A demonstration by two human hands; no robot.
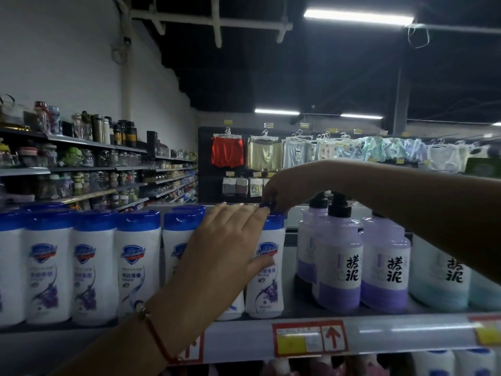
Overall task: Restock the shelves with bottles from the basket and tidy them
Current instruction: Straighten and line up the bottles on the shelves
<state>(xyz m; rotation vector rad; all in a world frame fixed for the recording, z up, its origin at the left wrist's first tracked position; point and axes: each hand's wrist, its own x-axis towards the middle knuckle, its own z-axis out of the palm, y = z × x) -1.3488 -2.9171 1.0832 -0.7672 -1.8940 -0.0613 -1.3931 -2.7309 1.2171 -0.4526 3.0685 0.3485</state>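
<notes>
1. The left hand (225,248) lay flat with straight fingers against a white Safeguard bottle (267,270), its fingertips at the bottle's blue cap and its thumb across the label.
2. The right hand (276,189) reached in from the right just above the left fingertips, its fingers curled down and pinching the top of that same bottle's blue cap (273,221).
3. That bottle stood upright on the shelf (406,331), at the right end of a row of white Safeguard bottles (95,264).
4. The rest of the row ran off to the left of the left hand, all upright and close together, with more blue caps showing behind them.
5. Just right of the held bottle, under the right forearm, stood purple pump bottles (339,264) with black pumps.
6. Farther right under the same forearm stood a pale green bottle (439,283), partly hidden by the arm.
7. A red cord bracelet (160,340) circled the left wrist.
8. Below the left hand, a red-framed price tag (309,339) sat on the shelf's front edge.
9. The basket was not in view.
</notes>
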